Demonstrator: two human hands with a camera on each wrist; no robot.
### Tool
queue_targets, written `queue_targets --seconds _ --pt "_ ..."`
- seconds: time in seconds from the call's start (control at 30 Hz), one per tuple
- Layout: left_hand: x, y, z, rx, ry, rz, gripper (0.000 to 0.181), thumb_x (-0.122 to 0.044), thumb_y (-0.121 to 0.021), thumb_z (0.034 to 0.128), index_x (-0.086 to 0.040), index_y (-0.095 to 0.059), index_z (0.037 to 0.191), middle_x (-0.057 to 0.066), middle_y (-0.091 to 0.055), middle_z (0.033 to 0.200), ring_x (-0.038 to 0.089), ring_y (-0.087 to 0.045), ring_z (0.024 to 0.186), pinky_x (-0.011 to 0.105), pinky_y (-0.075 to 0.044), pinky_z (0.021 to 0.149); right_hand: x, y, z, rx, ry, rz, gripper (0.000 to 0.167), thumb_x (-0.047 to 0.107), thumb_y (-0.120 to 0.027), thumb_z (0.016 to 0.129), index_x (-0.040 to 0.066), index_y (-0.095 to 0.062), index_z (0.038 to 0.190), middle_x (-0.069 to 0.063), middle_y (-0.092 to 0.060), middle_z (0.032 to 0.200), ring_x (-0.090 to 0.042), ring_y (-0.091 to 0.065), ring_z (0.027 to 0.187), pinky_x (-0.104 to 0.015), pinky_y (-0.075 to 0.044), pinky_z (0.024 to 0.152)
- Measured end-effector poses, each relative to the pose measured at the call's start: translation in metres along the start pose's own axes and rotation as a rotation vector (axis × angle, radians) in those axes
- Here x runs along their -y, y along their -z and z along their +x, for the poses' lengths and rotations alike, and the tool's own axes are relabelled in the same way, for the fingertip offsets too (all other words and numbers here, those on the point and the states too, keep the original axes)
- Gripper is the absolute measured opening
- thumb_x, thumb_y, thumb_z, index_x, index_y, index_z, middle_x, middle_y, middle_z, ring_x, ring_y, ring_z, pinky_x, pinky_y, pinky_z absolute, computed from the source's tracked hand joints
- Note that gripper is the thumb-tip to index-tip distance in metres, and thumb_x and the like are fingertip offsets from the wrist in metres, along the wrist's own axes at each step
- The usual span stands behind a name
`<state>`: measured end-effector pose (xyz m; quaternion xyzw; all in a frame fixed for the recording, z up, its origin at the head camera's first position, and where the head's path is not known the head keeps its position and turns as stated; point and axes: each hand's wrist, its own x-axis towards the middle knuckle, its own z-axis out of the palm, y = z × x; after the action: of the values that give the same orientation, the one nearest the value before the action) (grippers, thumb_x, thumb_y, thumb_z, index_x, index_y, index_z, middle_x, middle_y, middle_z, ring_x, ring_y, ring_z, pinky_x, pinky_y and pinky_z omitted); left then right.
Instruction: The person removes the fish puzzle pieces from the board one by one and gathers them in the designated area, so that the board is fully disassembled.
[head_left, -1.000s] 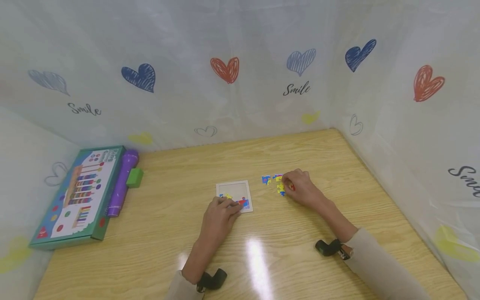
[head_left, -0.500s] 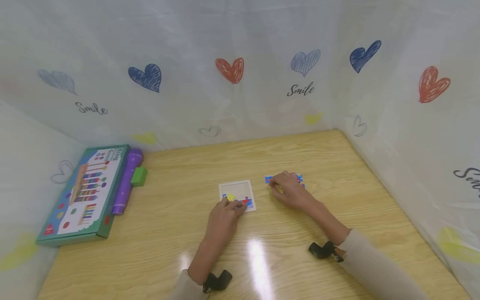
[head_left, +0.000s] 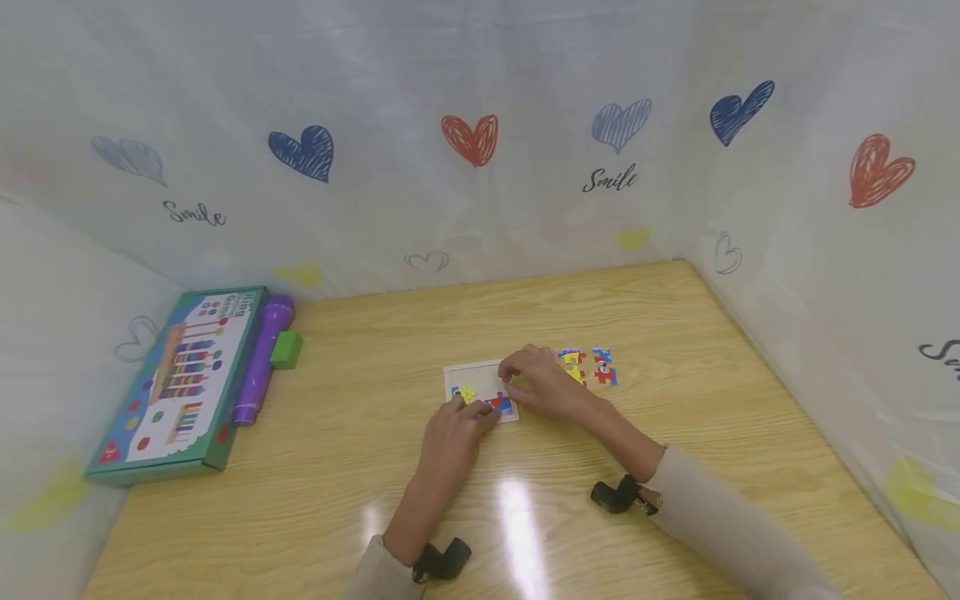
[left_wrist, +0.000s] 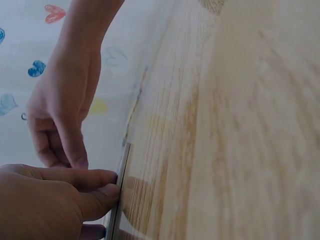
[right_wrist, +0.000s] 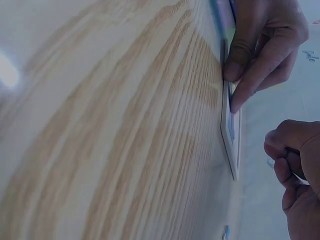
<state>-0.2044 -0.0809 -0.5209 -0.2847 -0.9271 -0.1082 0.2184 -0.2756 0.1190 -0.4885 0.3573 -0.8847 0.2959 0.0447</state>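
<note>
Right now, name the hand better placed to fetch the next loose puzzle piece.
Right, I'd judge: the right hand is nearer the loose pieces, while the left hand touches the near side of the frame, farther off. Whether the right already pinches a piece is hidden.

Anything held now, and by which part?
Left hand: fingertips touch the near side of the pale square puzzle frame; no clear grip. Right hand: fingers curled above it; whether they pinch anything can't be told.

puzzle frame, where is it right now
In the head view, the puzzle frame lies on the table below the picture's centre, with the left hand touching its near edge, the right hand above its right side and loose puzzle pieces farther right.
</note>
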Motion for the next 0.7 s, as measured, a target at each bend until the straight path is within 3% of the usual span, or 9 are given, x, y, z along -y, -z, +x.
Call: queue_targets --seconds 0.23,0.4,0.7 --pt "0.002 -0.003 -0.002 -0.043 -0.016 0.013 0.033 0.002 -0.081 0.0761 -0.022 -0.082 0.098 -0.006 -0.074 0.097 0.018 -0.051 0.069 0.025 -0.045 0.059 0.006 -0.015 0.018 0.070 0.002 0.015 0.014 0.006 -0.074 0.088 0.007 -0.069 0.101 0.003 -0.067 0.096 -0.018 -0.055 0.098 -0.041 -0.035 0.089" --pt "0.001 -0.004 -0.003 -0.067 -0.014 -0.007 0.031 0.001 -0.079 0.0777 -0.023 -0.082 0.097 -0.007 -0.074 0.099 0.017 -0.051 0.069 0.025 -0.046 0.060 0.007 -0.023 0.024 0.097 0.006 0.010 0.013 0.006 -0.072 0.087 0.009 -0.069 0.100 0.003 -0.067 0.095 -0.018 -0.055 0.098 -0.042 -0.035 0.089" --pt "0.001 0.000 -0.002 -0.051 0.015 0.000 0.028 -0.006 -0.079 0.0809 -0.025 -0.082 0.101 -0.008 -0.073 0.105 0.016 -0.052 0.072 0.024 -0.047 0.060 0.008 -0.030 0.032 0.114 0.055 -0.044 0.014 0.004 -0.073 0.084 0.007 -0.069 0.097 0.000 -0.069 0.094 -0.021 -0.055 0.095 -0.037 -0.033 0.082"
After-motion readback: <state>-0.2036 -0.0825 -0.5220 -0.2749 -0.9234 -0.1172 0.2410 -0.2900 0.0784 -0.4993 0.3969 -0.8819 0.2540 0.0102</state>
